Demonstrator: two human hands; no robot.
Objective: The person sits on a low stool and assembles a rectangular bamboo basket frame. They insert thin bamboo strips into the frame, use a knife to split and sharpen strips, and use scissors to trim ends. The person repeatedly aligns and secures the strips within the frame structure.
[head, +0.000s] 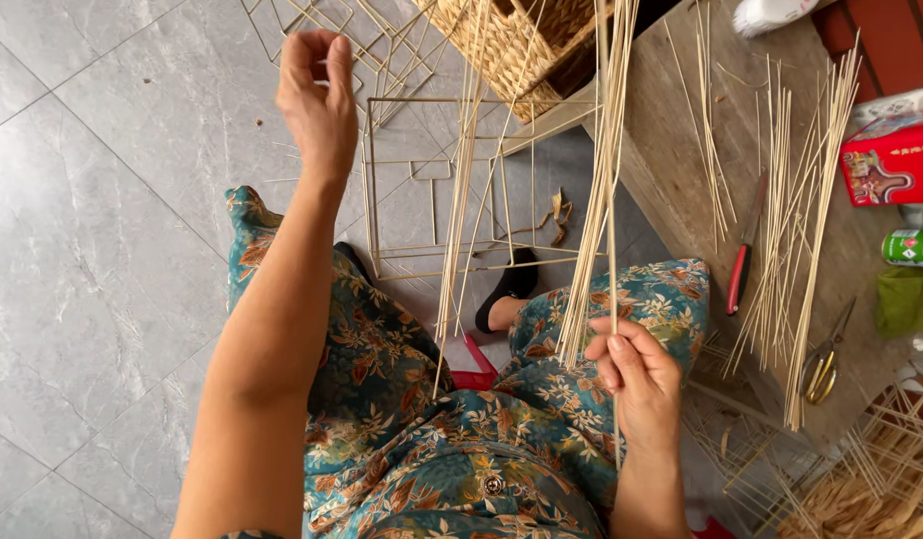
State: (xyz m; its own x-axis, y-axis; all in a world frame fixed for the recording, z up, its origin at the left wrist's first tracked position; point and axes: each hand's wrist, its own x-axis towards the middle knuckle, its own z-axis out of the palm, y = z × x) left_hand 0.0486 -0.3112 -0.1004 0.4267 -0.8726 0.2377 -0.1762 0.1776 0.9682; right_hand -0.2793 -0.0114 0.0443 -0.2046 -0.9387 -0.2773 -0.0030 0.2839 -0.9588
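We see the right hand [636, 374] low over the lap, its fingers [621, 351] closed round a bundle of thin bamboo strips [603, 190] near their lower ends. The strips rise from that grip in a tight sheaf and run up out of the top of the picture, passing in front of the woven basket [511, 45]. A second, thinner group of loose strips [459, 210] leans beside them to the left, its lower ends reaching down to the floral dress [401, 429]; we cannot tell what holds it up.

The left hand [319, 100] is raised well away from the bundle, out over the grey tiled floor [112, 200]. Its fingers [304, 50] are curled loosely together, and we cannot tell whether anything is pinched in them.

Behind the strips stands a square frame [431, 185] built of the same thin sticks, resting on the floor beyond the person's black shoe [509, 289].

To the right, the wooden bench [671, 150] carries a fanned spread of more bamboo strips [796, 230]. A red-handled knife [743, 265] lies just left of that spread and a pair of scissors [824, 359] just right of its lower end. A red box [893, 160], a green can [911, 248] and a green cloth [906, 299] sit along the bench's far right edge. Below the bench, at the lower right, more stick frames [881, 459] are stacked.
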